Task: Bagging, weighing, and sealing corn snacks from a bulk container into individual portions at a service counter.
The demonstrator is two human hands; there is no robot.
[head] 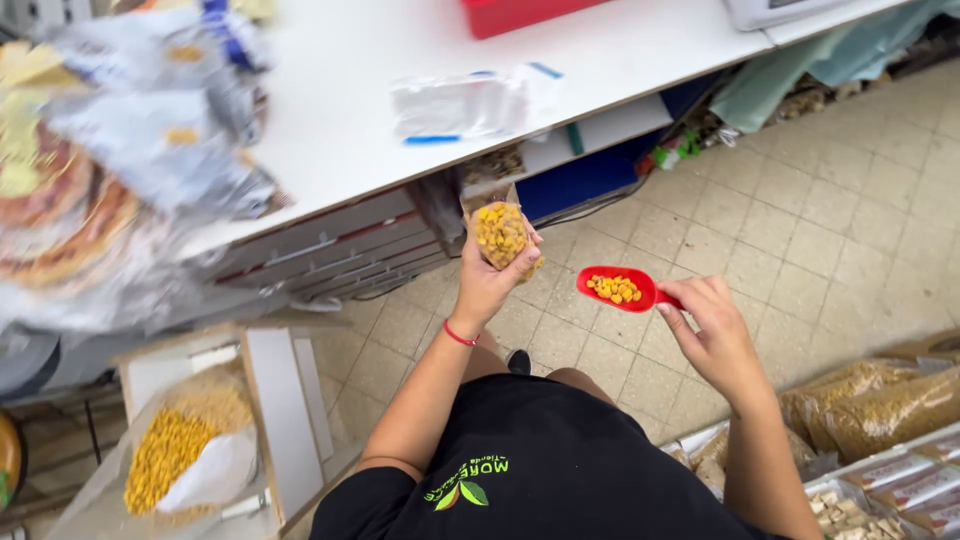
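Corn kernels, bagged and scooped

We see a small clear bag (502, 235) part-filled with yellow kernels, held upright above the tiled floor, its open top slack and crumpled. Just beside it, level and a little lower, we see a red plastic scoop (620, 288) carrying a shallow heap of the same kernels, apart from the bag.

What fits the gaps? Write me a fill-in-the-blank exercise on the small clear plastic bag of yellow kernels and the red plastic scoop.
1. The left hand holds a small clear plastic bag filled with ____ kernels.
2. The right hand holds a red plastic scoop by its ____.
3. The left wrist wears a thin ____ band.
4. Folded clear plastic bags lie on the ____ countertop.

Missing words: yellow; handle; red; white
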